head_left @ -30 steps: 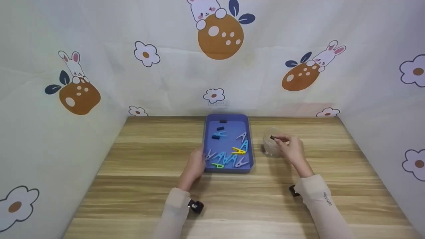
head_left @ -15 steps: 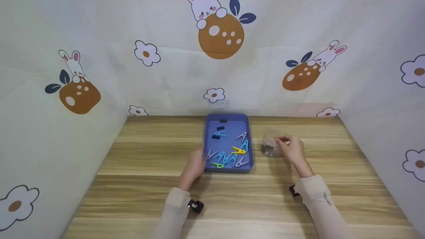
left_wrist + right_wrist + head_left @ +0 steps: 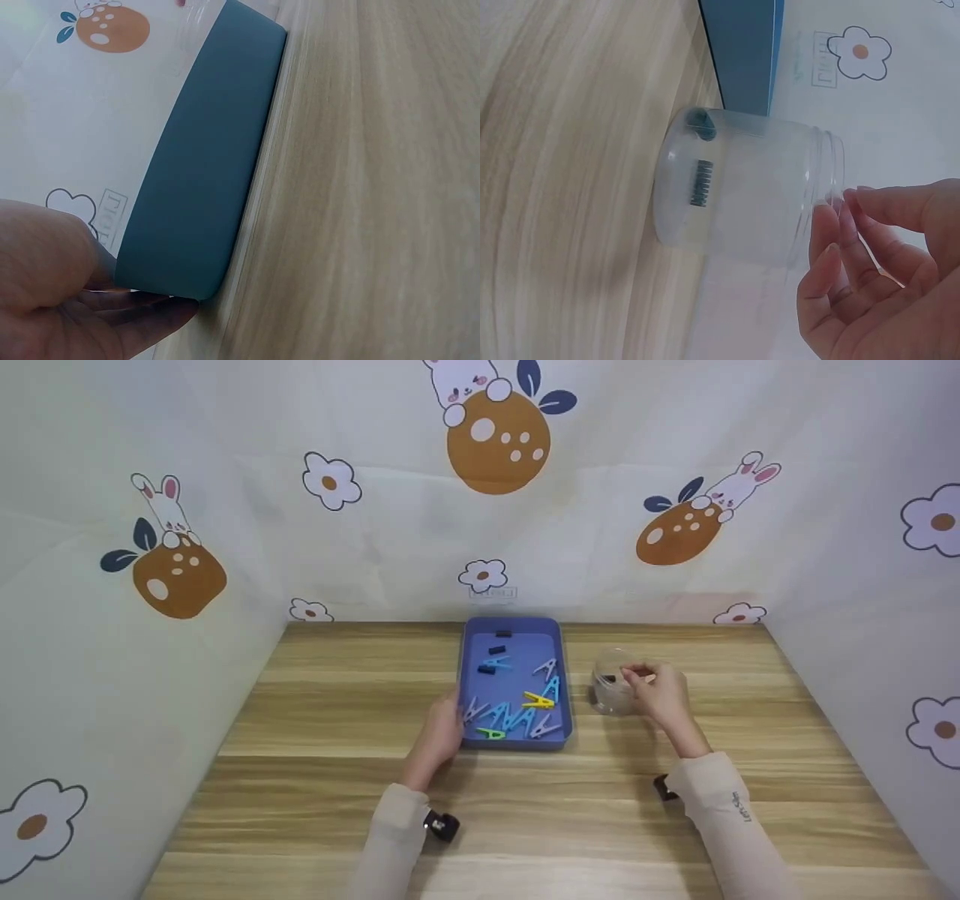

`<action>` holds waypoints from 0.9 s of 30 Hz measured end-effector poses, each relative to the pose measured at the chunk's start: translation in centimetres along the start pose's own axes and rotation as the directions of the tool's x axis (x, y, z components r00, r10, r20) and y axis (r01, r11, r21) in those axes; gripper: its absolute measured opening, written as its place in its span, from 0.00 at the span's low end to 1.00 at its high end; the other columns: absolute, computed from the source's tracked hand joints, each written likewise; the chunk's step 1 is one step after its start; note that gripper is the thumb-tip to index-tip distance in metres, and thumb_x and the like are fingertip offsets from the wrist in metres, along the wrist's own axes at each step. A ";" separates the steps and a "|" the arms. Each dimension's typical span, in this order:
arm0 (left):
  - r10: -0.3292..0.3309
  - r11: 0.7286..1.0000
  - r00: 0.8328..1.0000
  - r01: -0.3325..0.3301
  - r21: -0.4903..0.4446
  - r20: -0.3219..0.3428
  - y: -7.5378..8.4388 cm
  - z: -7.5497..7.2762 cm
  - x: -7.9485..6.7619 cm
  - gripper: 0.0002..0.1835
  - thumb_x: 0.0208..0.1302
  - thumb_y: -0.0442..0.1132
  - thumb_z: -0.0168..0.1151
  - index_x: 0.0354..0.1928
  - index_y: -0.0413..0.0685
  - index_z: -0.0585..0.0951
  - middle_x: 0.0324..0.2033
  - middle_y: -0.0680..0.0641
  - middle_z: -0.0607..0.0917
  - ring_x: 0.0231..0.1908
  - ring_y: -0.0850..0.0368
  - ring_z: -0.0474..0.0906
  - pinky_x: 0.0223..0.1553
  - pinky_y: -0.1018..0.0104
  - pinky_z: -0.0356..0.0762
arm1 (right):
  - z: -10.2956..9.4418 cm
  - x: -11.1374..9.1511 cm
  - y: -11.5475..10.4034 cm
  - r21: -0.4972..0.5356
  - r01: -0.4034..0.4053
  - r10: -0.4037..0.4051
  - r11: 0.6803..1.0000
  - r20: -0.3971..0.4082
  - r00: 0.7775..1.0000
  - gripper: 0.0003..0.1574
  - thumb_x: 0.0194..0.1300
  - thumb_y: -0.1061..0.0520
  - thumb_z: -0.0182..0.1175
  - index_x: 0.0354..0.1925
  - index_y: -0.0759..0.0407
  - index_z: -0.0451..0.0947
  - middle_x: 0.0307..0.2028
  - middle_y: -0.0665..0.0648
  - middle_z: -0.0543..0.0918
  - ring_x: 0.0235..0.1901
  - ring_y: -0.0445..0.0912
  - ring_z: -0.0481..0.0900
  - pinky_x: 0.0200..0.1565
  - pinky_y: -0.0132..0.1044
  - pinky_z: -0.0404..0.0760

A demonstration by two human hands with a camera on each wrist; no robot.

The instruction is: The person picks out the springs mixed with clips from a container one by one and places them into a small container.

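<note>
In the head view, my left hand (image 3: pixel 437 731) grips the near left side of the blue tray (image 3: pixel 472 682), its fingers under the tray's corner in the left wrist view. My right hand (image 3: pixel 660 694) is at the mouth of a clear plastic jar (image 3: pixel 757 195), thumb and fingertips right at the rim and nothing visible between them. Inside the jar are a small black ribbed piece (image 3: pixel 701 184) and another dark piece (image 3: pixel 701 126). Several small black pieces (image 3: pixel 497 649) lie in the tray's far half.
Several clothespins lie in the tray, among them a yellow clothespin (image 3: pixel 538 700), a green clothespin (image 3: pixel 491 733) and a blue clothespin (image 3: pixel 553 689). The wood-grain table (image 3: pixel 337 787) is walled by a printed cloth (image 3: pixel 390 532) on the back and sides.
A second ago my right thumb and finger pinched a small black piece over the jar. It has left the fingers and a black piece now shows inside the jar. My left hand stays put.
</note>
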State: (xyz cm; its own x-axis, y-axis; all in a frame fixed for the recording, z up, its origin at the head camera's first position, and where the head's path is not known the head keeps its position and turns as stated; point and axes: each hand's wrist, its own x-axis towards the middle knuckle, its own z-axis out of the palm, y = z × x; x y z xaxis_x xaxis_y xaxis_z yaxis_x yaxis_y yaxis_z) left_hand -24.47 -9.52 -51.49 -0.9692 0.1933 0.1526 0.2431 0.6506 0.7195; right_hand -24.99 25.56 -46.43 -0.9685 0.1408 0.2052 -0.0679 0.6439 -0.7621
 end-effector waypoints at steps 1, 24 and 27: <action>-0.007 1.000 1.000 0.007 -0.002 0.003 0.0 0.0 0.0 0.24 0.78 0.24 0.44 0.73 0.23 0.67 0.63 0.24 0.79 0.65 0.32 0.76 0.68 0.40 0.75 | 0.0 0.0 -0.1 0.007 0.000 0.000 1.000 0.004 1.000 0.15 0.75 0.61 0.62 0.47 0.75 0.86 0.43 0.74 0.87 0.20 0.30 0.73 0.23 0.22 0.71; 0.055 0.997 0.998 -0.054 0.059 -0.029 -0.2 0.1 0.1 0.25 0.75 0.23 0.46 0.72 0.23 0.68 0.53 0.25 0.83 0.57 0.31 0.80 0.63 0.38 0.77 | 0.2 0.8 -2.5 -0.011 0.028 -0.028 1.000 0.063 0.998 0.17 0.78 0.59 0.59 0.51 0.72 0.86 0.47 0.72 0.87 0.29 0.54 0.87 0.26 0.24 0.76; 0.057 0.997 0.998 -0.055 0.048 -0.030 -0.1 0.1 0.0 0.25 0.75 0.22 0.46 0.72 0.23 0.68 0.55 0.24 0.82 0.59 0.30 0.79 0.65 0.39 0.77 | 0.3 0.9 -2.9 -0.011 0.039 -0.038 0.999 0.071 0.997 0.17 0.78 0.58 0.59 0.52 0.71 0.86 0.47 0.71 0.87 0.26 0.49 0.85 0.25 0.25 0.75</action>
State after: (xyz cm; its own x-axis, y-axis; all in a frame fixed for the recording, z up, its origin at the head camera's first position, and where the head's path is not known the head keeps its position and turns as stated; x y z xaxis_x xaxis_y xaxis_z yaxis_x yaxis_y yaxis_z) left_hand -24.47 -9.51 -51.70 -0.9546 0.2076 0.2135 0.2978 0.6737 0.6764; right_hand -25.75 23.59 -44.24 -0.9798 0.0628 0.1897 -0.1024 0.6572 -0.7467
